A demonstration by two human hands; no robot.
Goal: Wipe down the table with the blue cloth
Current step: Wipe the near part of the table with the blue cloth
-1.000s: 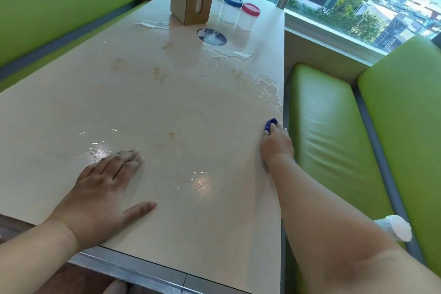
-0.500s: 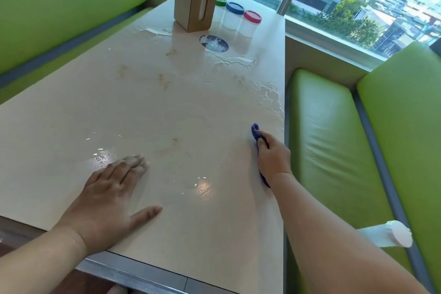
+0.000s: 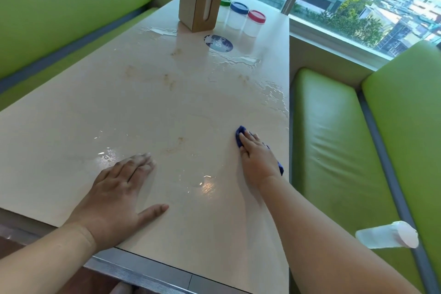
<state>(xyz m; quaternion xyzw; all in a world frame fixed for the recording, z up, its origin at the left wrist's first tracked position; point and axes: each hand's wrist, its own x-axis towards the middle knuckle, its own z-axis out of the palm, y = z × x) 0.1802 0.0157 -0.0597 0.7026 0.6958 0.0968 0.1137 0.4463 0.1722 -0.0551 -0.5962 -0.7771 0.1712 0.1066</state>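
Pressing the blue cloth under straight fingers, right hand wipes; left hand lies spread, flat; it seems soft, so press from top.

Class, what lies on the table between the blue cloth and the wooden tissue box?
Head view: only the wet table, with brownish smears, a water streak and a round dark sticker.

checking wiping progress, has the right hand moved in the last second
Yes. The right hand and blue cloth slid left, away from the right edge of the table.
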